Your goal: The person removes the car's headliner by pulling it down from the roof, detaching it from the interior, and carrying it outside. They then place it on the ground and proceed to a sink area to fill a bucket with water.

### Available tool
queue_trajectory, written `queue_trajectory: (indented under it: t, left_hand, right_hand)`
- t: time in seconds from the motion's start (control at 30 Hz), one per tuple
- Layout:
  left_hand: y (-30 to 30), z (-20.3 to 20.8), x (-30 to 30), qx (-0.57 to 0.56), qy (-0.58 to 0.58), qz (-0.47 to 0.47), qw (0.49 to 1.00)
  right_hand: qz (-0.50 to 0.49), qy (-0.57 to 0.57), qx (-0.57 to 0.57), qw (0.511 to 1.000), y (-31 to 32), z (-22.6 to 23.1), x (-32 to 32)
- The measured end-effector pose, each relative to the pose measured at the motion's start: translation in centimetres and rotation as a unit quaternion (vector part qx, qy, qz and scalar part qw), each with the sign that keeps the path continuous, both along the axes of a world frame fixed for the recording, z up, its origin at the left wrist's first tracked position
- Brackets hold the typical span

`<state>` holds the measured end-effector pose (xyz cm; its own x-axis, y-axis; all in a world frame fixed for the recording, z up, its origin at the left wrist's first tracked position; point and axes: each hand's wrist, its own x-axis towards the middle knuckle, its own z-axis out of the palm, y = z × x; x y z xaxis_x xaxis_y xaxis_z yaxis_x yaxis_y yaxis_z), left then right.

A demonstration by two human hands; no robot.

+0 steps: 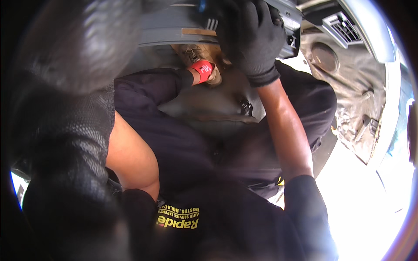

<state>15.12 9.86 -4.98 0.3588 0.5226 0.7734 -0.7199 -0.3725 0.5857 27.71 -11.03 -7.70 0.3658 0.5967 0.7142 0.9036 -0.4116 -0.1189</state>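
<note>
My right hand [257, 41], in a black knit glove, is raised against the grey dashboard panel [161, 28]. Its fingers curl in at the panel's edge; what lies inside them is hidden behind the glove. Close to the camera at the upper left is my left hand [96, 48], also gloved in black. It is large and blurred, and its fingers cannot be made out, nor can anything it may hold. A tan strip [200, 32] runs along the panel, beside my right hand.
My legs [174, 126] in dark trousers are bent below the dashboard, with a red band [203, 71] at one ankle. An air vent [344, 29] sits at the upper right. Beyond it are a worn door panel [348, 87] with a round speaker area [324, 56] and bright light outside.
</note>
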Motion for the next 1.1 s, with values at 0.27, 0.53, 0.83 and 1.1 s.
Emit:
queue_trajectory:
  t: [0.27,0.53,0.83,1.1]
  left_hand:
    - [1.2,-1.3,0.9,-0.001,-0.046,-0.014,0.999]
    - [-4.1,-6.8,1.2,0.137,0.235,0.047,0.961]
    - [-5.1,-4.9,4.2,0.274,0.230,0.342,0.869]
    - [-5.2,-4.5,3.7,0.242,0.237,0.331,0.881]
  right_hand:
    - [0.000,-0.021,0.006,1.000,0.2,-1.1,0.4]
    - [-0.026,-0.013,-0.012,1.000,0.2,-2.1,0.6]
    - [0.020,0.003,-0.065,0.998,-1.0,-1.0,-0.1]
    - [0.031,-0.017,-0.063,0.997,-0.2,-0.5,-1.0]
